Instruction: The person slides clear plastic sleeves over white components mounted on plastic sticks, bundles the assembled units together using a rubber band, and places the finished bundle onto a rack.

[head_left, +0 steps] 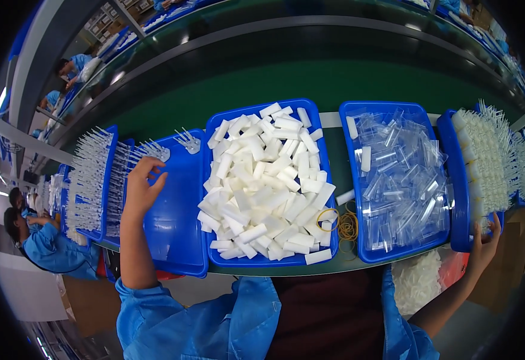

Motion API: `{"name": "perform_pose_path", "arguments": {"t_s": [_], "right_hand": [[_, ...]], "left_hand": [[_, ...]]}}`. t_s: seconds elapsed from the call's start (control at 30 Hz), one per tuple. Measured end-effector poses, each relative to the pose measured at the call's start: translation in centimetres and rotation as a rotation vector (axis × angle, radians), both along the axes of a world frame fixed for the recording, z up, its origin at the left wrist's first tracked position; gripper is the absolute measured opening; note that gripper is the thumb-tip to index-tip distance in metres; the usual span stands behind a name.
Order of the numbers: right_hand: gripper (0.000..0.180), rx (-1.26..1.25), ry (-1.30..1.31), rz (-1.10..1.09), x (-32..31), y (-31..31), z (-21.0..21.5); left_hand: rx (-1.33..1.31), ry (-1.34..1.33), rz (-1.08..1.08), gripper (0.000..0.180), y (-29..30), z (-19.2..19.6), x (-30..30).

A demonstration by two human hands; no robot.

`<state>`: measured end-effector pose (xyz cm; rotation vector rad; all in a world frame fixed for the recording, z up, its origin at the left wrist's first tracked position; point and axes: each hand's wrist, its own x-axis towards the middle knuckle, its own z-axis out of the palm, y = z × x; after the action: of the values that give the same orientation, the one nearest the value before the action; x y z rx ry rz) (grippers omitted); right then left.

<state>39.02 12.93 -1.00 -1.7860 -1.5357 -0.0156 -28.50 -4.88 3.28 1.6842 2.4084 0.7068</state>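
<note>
Many white pronged pieces (87, 189) crowd together at the left, their thin prongs pointing outward along a blue stand-up tray (110, 180), with two people in blue (55, 246) seated beyond it. Just right of that tray, the left hand (145, 186) hangs palm inward, its grip open, thumb apart from the curled fingers. Its fingertips are close to a loose pronged piece (160, 152) at the far end of a mostly bare blue tray (175, 222); whether they touch it cannot be told. A second loose piece (187, 141) lies at that tray's far right corner. Next, in the middle of the tabletop (339, 162), a blue tray (214, 110) holds a heap of white blocks (268, 180). Yellow rubber bands (348, 227) lie at its right side, before another blue tray (354, 107) filled with clear plastic pieces (394, 174) and a couple of white blocks. Below that one, a bag of pale pieces (417, 276) shows under the tabletop edge. Farthest right, dense rows of white pronged pieces fill a blue tray (459, 210); the right hand (484, 243) is at its near corner, fingers raised, and whether its grip holds anything cannot be told.
</note>
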Motion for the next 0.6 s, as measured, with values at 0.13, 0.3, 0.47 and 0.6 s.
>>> {"name": "perform_pose_path", "arguments": {"t_s": [0.13,0.3,0.47,0.6], "right_hand": [[0.051,0.319,-0.152,-0.021,-2.8,-1.4,2.6],[0.026,0.525,0.103,0.295,-9.5,-3.9,6.1],[0.025,0.055,0.005,0.781,-19.0,-2.0,7.7],[0.023,-0.123,-0.156,0.945,-23.3,0.4,6.5]], "left_hand": [[-0.052,0.380,-0.006,0.028,1.5,-3.0,-3.1],[-0.119,0.577,0.188,0.034,4.4,-5.8,-5.8],[-0.123,0.436,0.208,0.017,3.2,-5.4,-7.4],[0.194,-0.065,0.173,0.016,2.6,-1.6,-2.7]]}}
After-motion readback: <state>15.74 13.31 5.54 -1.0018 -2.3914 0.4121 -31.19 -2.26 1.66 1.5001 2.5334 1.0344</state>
